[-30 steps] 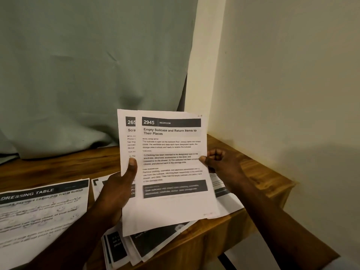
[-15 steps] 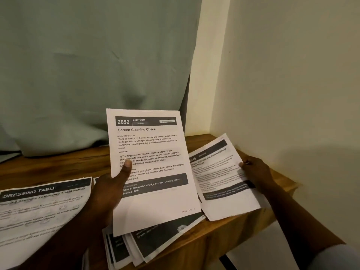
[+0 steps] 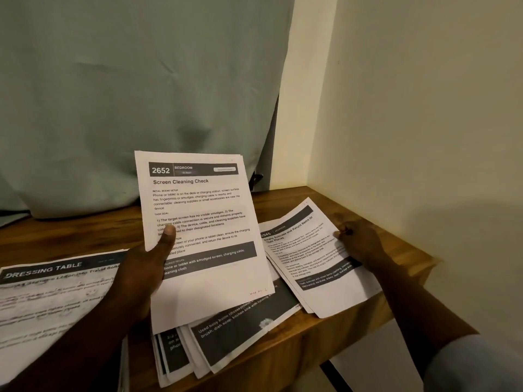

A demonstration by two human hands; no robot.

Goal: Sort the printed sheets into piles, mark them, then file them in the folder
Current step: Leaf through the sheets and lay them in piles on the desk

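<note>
Moved off the Screen Cleaning Check stack (image 3: 198, 199) gripped in the left hand (image 3: 141, 278), the Empty Suitcase sheet (image 3: 311, 256) lies at the table's (image 3: 402, 250) right corner, the right hand (image 3: 359, 244) pinching its edge; best to square it on the pile before releasing.

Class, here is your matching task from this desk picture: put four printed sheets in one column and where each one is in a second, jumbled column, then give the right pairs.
Sheets
1. Screen Cleaning Check sheet
2. Empty Suitcase sheet
3. Dressing Table sheet
4. baby bottle sheet

Places
A. lying at the left end of the table
B. raised off the table, gripped by the left hand
C. near the table's front edge, partly beneath the raised sheet
D. lying at the table's right end, with the right hand on its edge

Pairs: 1-B, 2-D, 3-A, 4-C
</note>
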